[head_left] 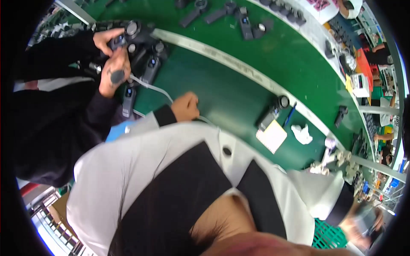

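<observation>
Head: right grip (358,226) closed around blurred device (367,215)

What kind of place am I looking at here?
Probably a factory assembly line, perhaps for electronics: many similar dark handheld devices lie along a long green bench, and a co-worker's hands handle another one alongside.

Factory assembly floor: long green-topped workbench (222,89) divided by a pale rail (230,63), many similar dark handheld devices (245,26) spread across it, a co-worker (55,132) alongside, more people (386,102) at stations beyond.
</observation>
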Demonstrator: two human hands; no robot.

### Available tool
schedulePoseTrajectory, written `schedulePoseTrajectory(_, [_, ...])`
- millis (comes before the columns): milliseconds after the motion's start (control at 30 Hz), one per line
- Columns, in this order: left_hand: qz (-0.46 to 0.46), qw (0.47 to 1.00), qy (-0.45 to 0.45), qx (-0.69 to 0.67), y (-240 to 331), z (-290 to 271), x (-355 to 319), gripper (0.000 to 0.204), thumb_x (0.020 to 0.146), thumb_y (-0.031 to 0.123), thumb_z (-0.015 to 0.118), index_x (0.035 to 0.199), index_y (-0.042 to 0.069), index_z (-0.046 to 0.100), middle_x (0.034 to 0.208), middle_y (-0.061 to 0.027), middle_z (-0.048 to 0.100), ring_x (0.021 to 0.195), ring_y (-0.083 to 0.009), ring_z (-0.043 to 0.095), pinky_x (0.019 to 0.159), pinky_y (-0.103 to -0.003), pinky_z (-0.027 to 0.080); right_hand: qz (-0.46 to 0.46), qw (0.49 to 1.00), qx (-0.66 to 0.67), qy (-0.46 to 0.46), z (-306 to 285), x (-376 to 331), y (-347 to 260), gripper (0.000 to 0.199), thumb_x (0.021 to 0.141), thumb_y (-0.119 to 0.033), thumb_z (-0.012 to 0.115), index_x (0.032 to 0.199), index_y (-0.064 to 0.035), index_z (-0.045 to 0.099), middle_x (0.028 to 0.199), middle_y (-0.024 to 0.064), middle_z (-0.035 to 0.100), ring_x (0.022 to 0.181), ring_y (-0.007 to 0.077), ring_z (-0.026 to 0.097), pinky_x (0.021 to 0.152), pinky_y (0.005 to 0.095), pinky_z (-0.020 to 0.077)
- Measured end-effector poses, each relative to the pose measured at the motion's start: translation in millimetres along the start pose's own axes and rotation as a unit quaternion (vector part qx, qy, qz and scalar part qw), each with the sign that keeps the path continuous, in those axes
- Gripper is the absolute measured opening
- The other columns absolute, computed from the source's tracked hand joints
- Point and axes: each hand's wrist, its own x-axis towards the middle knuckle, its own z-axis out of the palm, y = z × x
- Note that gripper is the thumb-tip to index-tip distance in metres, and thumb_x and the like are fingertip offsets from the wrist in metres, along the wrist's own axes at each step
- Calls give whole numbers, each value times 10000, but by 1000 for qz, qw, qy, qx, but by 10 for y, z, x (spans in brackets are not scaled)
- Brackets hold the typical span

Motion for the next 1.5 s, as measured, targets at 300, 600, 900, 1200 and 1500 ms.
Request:
schedulePoseTrajectory(300, [48, 949, 53, -307, 613, 29, 223, 88, 757, 65, 467, 762, 40, 551, 547, 4, 473, 457, -82, 411, 409, -200, 306, 43, 984, -139, 99, 161, -114, 604, 453, 883, -402, 382, 1038, 16, 462, 798, 121, 487, 706, 150, 465, 596, 261, 374])
schedulePoseTrajectory(600, [-53, 977, -131, -159, -495, 667, 191, 136, 706, 46, 498, 825, 59, 562, 649, -48, 555, 538, -162, 506, 480, -243, 404, 476, 817, -273, 178, 174, -846, 1365, 362, 858, -276, 491, 1061, 23, 465, 772, 101, 547, 588, 103, 475, 526, 187, 375])
schedulePoseTrajectory(900, [413, 889, -8, 198, -495, 928, 393, 336, 658, 94, 488, 983, 48, 558, 1057, -73, 548, 951, -227, 499, 905, -405, 318, -276, 881, -316, 218, 43, -92, 626, 210, 790, -202, 497, 863, -15, 438, 742, 92, 470, 660, 163, 447, 605, 277, 397])
schedulePoseTrajectory(1200, [391, 901, -5, 186, -410, 944, 339, 350, 633, 74, 494, 973, 59, 577, 1062, -46, 558, 958, -208, 513, 922, -395, 329, -79, 992, 33, 93, 8, -78, 585, 262, 636, -125, 591, 790, -21, 407, 756, 98, 475, 641, 164, 446, 565, 282, 388])
schedulePoseTrajectory(1500, [397, 898, -27, 189, -370, 895, 370, 365, 621, 67, 483, 974, 50, 576, 1047, -61, 570, 946, -219, 517, 923, -396, 327, -87, 983, 136, 86, -109, -88, 527, 398, 569, -181, 682, 812, -31, 404, 743, 73, 430, 631, 163, 420, 547, 270, 376])
